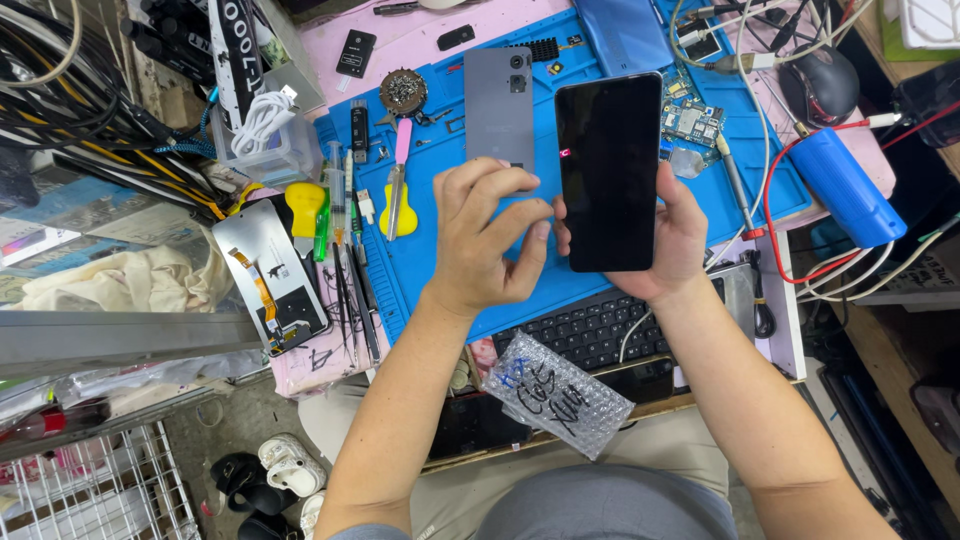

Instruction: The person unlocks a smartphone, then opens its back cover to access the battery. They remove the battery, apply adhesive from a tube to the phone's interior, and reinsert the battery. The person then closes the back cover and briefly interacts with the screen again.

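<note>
My right hand (672, 243) holds a black smartphone (608, 170) upright by its lower part, dark screen toward me. My left hand (488, 235) is beside the phone's lower left edge, fingers curled, thumb tip touching that edge. Both hands hover over a blue work mat (450, 140). Just behind my left hand a grey phone back cover (499, 112) lies flat on the mat.
On the mat's left lie tweezers (396, 190), a yellow pry tool (304, 205) and a phone frame with flex cable (268, 275). A circuit board (688, 118), blue cylinder (846, 186), mouse (824, 80) and cables sit right. A keyboard (590, 330) and bubble-wrap bag (556, 392) lie near me.
</note>
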